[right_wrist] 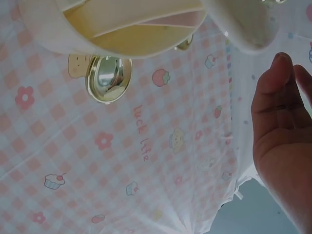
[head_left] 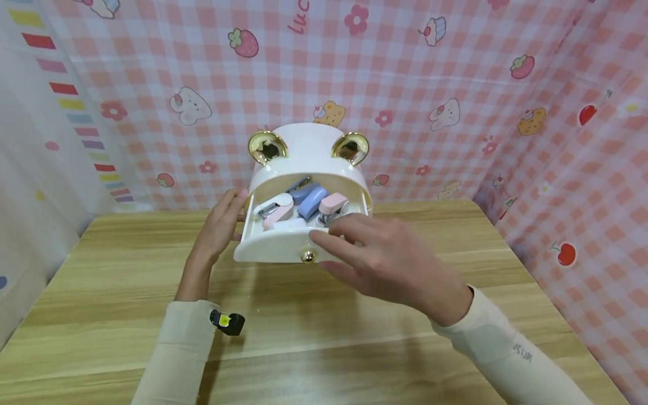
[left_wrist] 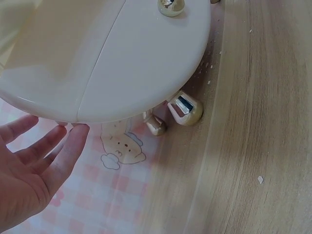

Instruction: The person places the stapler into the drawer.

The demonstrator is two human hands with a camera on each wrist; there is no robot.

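A white desktop box with two gold rounded ears has its drawer pulled out toward me. Inside lie several small staplers: blue ones, a pink one, and a white and pink one. My left hand rests its extended fingertips on the box's left side, as the left wrist view shows at its edge. Over the drawer front's right part is my right hand, fingers loosely bent around nothing, near the gold knob. The right wrist view shows that hand apart from the drawer.
Beneath everything is a wood-grain table. Pink checked cloth hangs close behind the box and along the right. The box has gold feet. A black wrist device sits at my left cuff.
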